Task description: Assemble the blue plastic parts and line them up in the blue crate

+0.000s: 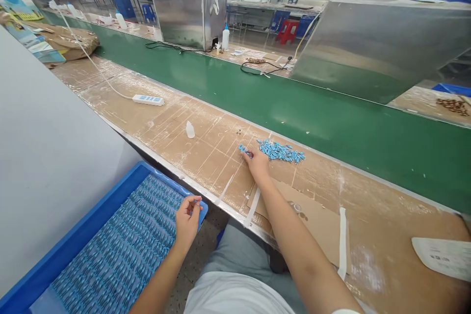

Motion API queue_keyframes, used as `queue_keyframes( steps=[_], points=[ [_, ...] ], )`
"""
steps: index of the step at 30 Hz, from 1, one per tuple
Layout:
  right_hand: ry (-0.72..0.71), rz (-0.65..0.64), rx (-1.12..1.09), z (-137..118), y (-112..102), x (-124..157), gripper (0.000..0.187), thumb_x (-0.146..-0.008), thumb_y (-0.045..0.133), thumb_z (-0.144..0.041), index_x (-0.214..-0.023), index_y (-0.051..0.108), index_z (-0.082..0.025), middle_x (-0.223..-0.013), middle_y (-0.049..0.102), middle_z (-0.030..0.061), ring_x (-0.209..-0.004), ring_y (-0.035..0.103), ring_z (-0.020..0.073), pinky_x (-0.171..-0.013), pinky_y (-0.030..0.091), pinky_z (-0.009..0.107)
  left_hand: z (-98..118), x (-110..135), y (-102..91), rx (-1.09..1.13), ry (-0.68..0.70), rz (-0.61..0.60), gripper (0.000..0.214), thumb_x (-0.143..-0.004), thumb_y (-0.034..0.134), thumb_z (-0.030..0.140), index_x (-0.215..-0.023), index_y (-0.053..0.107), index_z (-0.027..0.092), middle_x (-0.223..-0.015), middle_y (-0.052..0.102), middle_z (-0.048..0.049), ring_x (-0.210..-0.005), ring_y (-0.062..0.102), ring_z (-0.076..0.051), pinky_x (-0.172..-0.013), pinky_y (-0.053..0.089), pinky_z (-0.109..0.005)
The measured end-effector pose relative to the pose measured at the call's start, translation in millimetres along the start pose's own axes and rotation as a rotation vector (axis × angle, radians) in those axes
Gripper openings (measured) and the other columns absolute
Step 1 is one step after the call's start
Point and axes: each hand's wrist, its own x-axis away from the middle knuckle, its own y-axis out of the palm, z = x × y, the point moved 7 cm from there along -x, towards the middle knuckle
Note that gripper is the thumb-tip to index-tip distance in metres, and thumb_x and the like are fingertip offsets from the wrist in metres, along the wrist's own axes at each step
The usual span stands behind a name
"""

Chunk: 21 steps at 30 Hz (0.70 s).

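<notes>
My right hand point(258, 163) reaches over the cardboard-covered bench, just left of a pile of small blue pieces point(281, 151). Its thumb and fingers close on a small blue piece point(242, 148) that shows at the fingertips; the exact kind is too small to tell. My left hand point(189, 217) hovers by the near corner of a blue tray point(142, 169), its fingers curled into a pinch. Whatever lies in that pinch, if anything, I cannot make out. Rows of small blue pieces point(125, 235) fill the tray on a pale sheet.
A small white bottle point(190, 129) and a power strip point(147, 100) sit on the bench point(209, 157). Behind runs a green conveyor belt point(235, 81), with metal boxes point(184, 17) beyond it. A taped cardboard sheet point(312, 221) lies near my right forearm. A white panel point(47, 142) stands left.
</notes>
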Motion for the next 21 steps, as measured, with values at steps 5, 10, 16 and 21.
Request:
queue_keyframes(
  steps=[5, 10, 16, 21],
  points=[
    [0.006, -0.003, -0.052, -2.3, -1.7, -4.5, 0.026, -0.091, 0.068, -0.039, -0.089, 0.078, -0.015, -0.090, 0.073, 0.0118, -0.085, 0.067, 0.0246, -0.079, 0.046, 0.031, 0.3, 4.0, -0.4, 0.024, 0.000, -0.017, 0.029, -0.084, 0.068, 0.044, -0.095, 0.069, 0.017, -0.086, 0.069, -0.0054, -0.073, 0.064, -0.016, -0.075, 0.051, -0.029],
    [0.046, -0.014, -0.210, 5.1, -2.7, -4.4, 0.025, -0.086, 0.071, -0.039, -0.080, 0.076, -0.015, -0.079, 0.073, 0.0106, -0.077, 0.068, 0.0236, -0.077, 0.050, 0.031, 1.6, 7.9, -4.5, 0.040, -0.013, -0.022, 0.025, -0.084, 0.069, 0.040, -0.093, 0.069, 0.017, -0.086, 0.068, -0.0050, -0.073, 0.064, -0.015, -0.075, 0.050, -0.029],
    [0.128, -0.088, -0.553, 1.6, -2.0, 20.8, 0.068, -0.076, 0.064, -0.078, -0.087, 0.074, -0.011, -0.065, 0.068, 0.0071, -0.053, 0.063, 0.0189, -0.052, 0.053, 0.029, 20.5, 1.9, 29.0, 0.269, -0.091, -0.010, 0.020, -0.081, 0.073, 0.033, -0.093, 0.070, 0.017, -0.091, 0.069, -0.0048, -0.080, 0.065, -0.014, -0.079, 0.051, -0.026],
    [0.081, -0.217, -0.742, -36.7, -6.5, 75.3, 0.073, -0.070, 0.066, -0.083, -0.083, 0.074, -0.012, -0.062, 0.065, 0.0060, -0.046, 0.056, 0.0137, -0.044, 0.049, 0.025, 49.3, -11.5, 91.7, 0.864, -0.372, -0.062, 0.019, -0.091, 0.058, 0.030, -0.102, 0.067, 0.017, -0.110, 0.068, -0.0089, -0.102, 0.067, -0.018, -0.091, 0.053, -0.031]
  ],
)
